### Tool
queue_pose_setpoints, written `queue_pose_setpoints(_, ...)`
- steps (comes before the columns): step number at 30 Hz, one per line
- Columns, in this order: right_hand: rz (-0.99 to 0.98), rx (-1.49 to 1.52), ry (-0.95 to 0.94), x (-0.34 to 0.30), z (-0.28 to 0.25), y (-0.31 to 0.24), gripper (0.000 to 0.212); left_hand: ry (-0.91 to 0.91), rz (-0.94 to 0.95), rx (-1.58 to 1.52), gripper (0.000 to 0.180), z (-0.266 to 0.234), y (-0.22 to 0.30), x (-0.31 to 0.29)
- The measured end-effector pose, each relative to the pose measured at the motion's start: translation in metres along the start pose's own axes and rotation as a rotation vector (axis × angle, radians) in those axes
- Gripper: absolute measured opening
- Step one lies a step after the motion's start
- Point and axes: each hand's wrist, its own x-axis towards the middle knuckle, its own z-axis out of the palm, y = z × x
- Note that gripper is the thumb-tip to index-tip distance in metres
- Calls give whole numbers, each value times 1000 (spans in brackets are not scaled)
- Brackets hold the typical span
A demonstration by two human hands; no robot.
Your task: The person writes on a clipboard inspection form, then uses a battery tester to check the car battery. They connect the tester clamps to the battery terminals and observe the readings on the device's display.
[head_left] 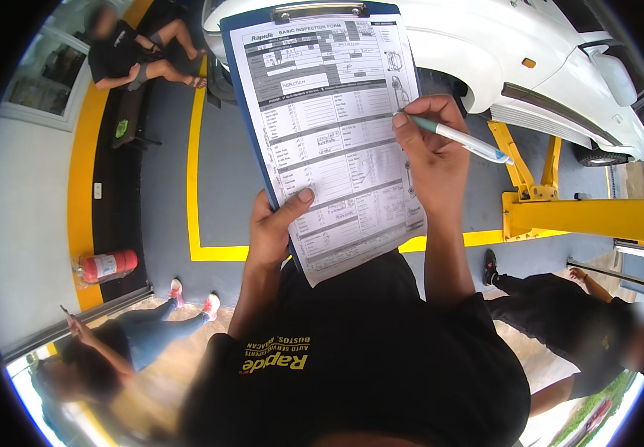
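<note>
A blue clipboard (259, 134) with a metal clip (320, 11) at its top bears a printed form (322, 160), partly filled in by hand. My left hand (281, 220) grips its lower left edge, thumb flat on the paper and the other fingers hidden behind the board. Between the thumb and fingers of my right hand (437, 153) is a white and green pen (463, 138). The pen's green end is at the right edge of the form; whether it touches the paper I cannot tell.
Beyond the clipboard stands a white vehicle (478, 45), with a yellow lift post (582, 217) at right. A red fire extinguisher (107, 265) is by the left wall. One person sits on a bench (137, 119) at far left; two others are at lower left and lower right.
</note>
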Motion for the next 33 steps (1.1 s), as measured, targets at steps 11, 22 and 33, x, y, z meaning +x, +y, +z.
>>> queue_pose_setpoints(11,-91,-224,175,57,-54,33,20,181,32,132,44,6,6,9)
queue_pose_setpoints(22,557,130,-485,31,39,113,35,380,111,80,63,-138,12,-31)
queue_pose_setpoints(33,388,304,-471,50,162,151,40,557,236,23,72,-193,-8,-13)
